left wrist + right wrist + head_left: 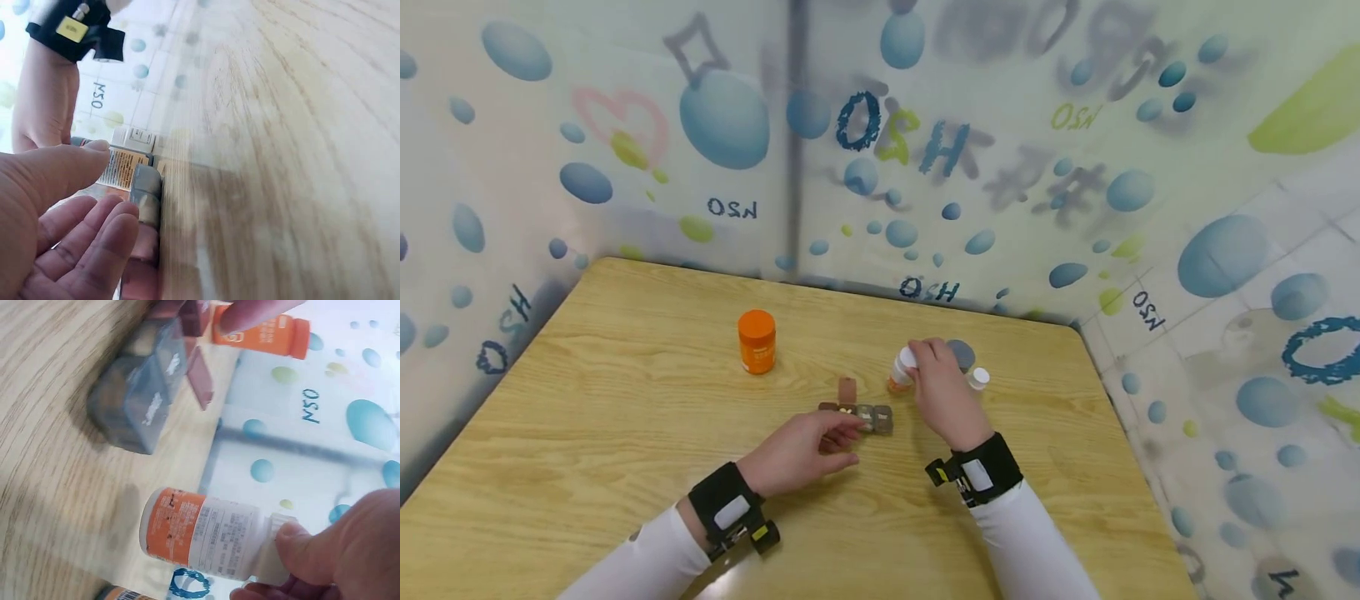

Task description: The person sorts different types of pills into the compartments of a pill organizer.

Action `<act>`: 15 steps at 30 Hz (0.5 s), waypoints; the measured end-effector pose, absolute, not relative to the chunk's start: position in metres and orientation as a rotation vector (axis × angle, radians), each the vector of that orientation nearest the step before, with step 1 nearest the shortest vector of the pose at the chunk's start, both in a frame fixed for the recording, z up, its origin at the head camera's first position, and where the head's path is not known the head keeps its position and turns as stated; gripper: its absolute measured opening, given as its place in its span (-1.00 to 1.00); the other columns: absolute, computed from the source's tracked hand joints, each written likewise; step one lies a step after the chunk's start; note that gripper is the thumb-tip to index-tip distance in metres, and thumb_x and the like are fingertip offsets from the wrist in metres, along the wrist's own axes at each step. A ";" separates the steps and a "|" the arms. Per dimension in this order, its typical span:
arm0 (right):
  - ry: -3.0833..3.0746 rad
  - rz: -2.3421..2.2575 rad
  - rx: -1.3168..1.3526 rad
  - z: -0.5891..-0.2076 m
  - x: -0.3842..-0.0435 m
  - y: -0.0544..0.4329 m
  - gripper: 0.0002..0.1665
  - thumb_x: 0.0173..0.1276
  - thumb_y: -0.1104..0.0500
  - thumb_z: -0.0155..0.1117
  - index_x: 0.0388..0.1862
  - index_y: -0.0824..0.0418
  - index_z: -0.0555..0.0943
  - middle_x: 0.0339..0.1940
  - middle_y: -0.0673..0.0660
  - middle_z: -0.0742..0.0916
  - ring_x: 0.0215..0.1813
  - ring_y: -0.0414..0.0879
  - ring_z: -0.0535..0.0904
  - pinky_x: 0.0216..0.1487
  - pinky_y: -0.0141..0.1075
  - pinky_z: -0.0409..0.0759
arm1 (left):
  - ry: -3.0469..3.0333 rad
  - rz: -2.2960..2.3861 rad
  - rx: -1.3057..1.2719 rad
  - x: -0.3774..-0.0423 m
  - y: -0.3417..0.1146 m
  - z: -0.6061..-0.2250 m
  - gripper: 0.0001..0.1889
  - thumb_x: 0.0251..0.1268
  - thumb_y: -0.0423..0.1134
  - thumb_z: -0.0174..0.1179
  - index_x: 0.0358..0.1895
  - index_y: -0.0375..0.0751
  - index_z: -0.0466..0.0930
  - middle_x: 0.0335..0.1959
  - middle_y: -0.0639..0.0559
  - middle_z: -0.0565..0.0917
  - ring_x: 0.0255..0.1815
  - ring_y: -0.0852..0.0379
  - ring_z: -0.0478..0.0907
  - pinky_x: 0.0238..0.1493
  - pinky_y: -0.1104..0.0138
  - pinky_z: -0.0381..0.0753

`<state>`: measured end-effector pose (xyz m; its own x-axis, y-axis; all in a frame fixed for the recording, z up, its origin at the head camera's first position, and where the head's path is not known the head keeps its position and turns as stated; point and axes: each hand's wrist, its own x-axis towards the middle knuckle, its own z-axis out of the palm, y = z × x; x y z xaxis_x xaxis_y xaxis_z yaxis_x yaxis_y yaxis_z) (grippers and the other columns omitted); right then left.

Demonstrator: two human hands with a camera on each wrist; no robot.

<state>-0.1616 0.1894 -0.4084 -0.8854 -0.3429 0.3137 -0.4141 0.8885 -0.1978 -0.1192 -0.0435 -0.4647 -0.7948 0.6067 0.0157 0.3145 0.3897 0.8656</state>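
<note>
My right hand (946,392) grips a white pill bottle (215,534) with an orange-and-white label by its white cap, the thumb pressed on the cap's side. The bottle stands just right of a small pill organizer (882,419) with grey and reddish-brown compartments. One brown lid (847,390) of the organizer is flipped up, and pale contents show in the compartment below it. Close at the organizer's near side is my left hand (805,450), its fingers loosely bent and holding nothing. Those fingers hide part of the organizer in the head view.
An orange jar (757,342) stands at the back left of the wooden table (625,367). Beyond the right hand are a round grey lid (961,355) and a white-capped bottle (979,378), partly hidden. A patterned wall covering borders the table's back and right.
</note>
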 end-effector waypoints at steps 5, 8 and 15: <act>-2.815 0.303 0.484 -0.416 -0.166 0.188 -0.53 0.28 0.30 0.14 0.17 0.37 0.38 -0.01 0.22 0.48 0.01 0.03 0.40 -0.07 -0.21 0.51 | 2.373 1.363 0.816 -0.120 -0.043 -0.463 -0.53 0.12 -0.11 0.27 0.14 -0.01 0.45 -0.11 0.17 0.57 -0.18 0.32 0.51 -0.13 0.44 0.50; -2.832 0.269 0.445 -0.419 -0.165 0.187 -0.51 0.27 0.30 0.14 0.18 0.37 0.37 0.00 0.24 0.48 0.01 0.05 0.41 -0.07 -0.19 0.52 | 2.385 1.362 0.811 -0.120 -0.044 -0.463 -0.53 0.12 -0.12 0.27 0.14 -0.01 0.45 -0.12 0.18 0.58 -0.18 0.33 0.51 -0.14 0.44 0.50; -2.825 0.247 0.431 -0.426 -0.162 0.187 -0.46 0.30 0.25 0.13 0.25 0.34 0.33 0.09 0.25 0.47 0.09 0.08 0.42 -0.03 -0.15 0.51 | 2.397 1.355 0.788 -0.120 -0.045 -0.464 -0.53 0.12 -0.11 0.27 0.15 0.00 0.45 -0.13 0.19 0.58 -0.19 0.35 0.51 -0.15 0.45 0.50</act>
<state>-0.1625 0.1874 -0.4259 -0.9185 -0.2671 0.2915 -0.3137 0.9411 -0.1260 -0.1203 -0.0448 -0.4640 -0.8130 0.5817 0.0257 0.3220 0.4124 0.8522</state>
